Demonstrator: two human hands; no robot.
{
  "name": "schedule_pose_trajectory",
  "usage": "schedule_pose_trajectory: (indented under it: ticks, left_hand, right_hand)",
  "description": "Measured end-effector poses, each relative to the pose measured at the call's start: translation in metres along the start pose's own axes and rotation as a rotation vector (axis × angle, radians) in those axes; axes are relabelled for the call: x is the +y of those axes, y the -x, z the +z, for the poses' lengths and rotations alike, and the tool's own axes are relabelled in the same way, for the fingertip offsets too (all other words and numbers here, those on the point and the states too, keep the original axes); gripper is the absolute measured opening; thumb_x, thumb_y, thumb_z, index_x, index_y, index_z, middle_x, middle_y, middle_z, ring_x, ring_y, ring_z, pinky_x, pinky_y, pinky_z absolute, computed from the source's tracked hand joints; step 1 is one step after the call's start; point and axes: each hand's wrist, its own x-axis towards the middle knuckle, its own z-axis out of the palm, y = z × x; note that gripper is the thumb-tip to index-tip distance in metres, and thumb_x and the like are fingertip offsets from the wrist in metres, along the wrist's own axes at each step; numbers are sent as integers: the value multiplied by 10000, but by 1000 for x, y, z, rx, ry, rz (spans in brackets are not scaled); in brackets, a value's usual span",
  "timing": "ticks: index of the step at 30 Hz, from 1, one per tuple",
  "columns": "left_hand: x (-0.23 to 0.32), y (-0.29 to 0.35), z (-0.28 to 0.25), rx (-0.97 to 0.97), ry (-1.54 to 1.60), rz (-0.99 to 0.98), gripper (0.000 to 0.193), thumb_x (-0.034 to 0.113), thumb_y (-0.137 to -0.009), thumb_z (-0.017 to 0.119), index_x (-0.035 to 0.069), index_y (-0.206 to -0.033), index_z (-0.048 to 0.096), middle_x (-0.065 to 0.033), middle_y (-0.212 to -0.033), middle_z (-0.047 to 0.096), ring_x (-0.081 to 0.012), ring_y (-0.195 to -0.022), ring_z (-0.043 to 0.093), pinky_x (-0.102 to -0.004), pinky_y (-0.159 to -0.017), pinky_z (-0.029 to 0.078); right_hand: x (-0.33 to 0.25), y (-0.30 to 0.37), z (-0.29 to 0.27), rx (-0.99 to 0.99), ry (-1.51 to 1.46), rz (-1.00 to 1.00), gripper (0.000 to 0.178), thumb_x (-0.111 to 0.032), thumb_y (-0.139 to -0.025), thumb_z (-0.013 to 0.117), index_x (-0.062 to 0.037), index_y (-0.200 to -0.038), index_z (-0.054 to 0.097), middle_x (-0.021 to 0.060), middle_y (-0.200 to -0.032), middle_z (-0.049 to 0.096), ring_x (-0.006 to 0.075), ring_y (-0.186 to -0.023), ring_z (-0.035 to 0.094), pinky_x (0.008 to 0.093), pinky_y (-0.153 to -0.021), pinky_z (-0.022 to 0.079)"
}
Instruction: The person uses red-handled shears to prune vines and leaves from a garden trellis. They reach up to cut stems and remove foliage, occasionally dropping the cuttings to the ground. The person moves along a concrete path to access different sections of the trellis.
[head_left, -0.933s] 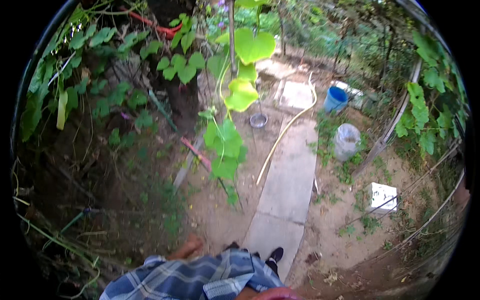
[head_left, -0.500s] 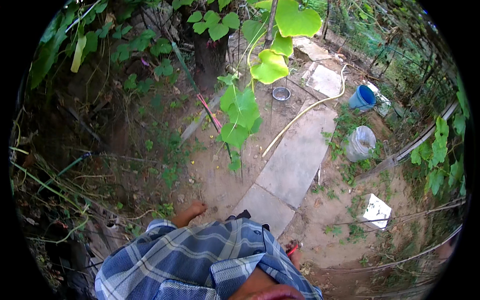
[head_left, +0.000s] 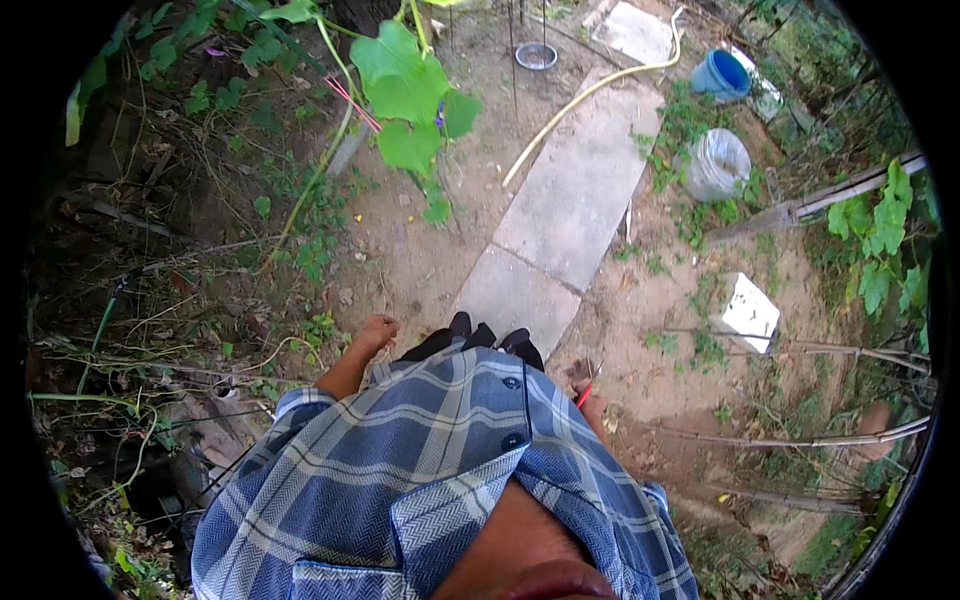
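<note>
My left hand (head_left: 378, 332) hangs out to the side above bare soil, its fingers loosely bent and a little apart, with nothing seen in it. Low on the other side, my right hand (head_left: 592, 402) is closed around a red-handled tool (head_left: 586, 394). A bit of pale metal shows at its upper end; the rest is too small to make out. Ahead of me hangs a vine with broad green leaves (head_left: 405, 75), touched by neither hand. Pink ties (head_left: 352, 103) show beside the leaves.
Stone slabs (head_left: 575, 200) form a path from my feet, with a pale hose (head_left: 560, 115) along it. At right are a blue bucket (head_left: 720, 76), a translucent bucket (head_left: 718, 165), a white block (head_left: 750, 314) and wooden poles (head_left: 800, 207). A metal bowl (head_left: 536, 56) lies ahead.
The view has tilted downward, so the path, buckets and vine sit higher in the picture. More of my shirt and shoes shows. The red-handled tool is still in my right hand.
</note>
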Motion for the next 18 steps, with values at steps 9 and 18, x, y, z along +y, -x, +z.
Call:
schedule_pose_trajectory:
  ticks: [9,18]
  left_hand:
    - [19,-36,-7,-35,-18,-31,279,233,-870,601,38,-1064,647,-65,-781,632,-185,-581,631,-326,-455,455]
    - [90,-94,7,-80,10,137,213,218,-882,603,71,-1028,652,-54,-822,654,-168,-607,626,-324,-481,463]
  right_hand:
    - [58,10,-16,65,-257,-80,185,-45,-719,754,-71,-741,572,44,-508,460,198,-376,449,353,-340,329]
    - [19,54,5,156,-184,47,234,-95,-731,773,-55,-629,566,46,-495,458,191,-364,438,347,-329,319]
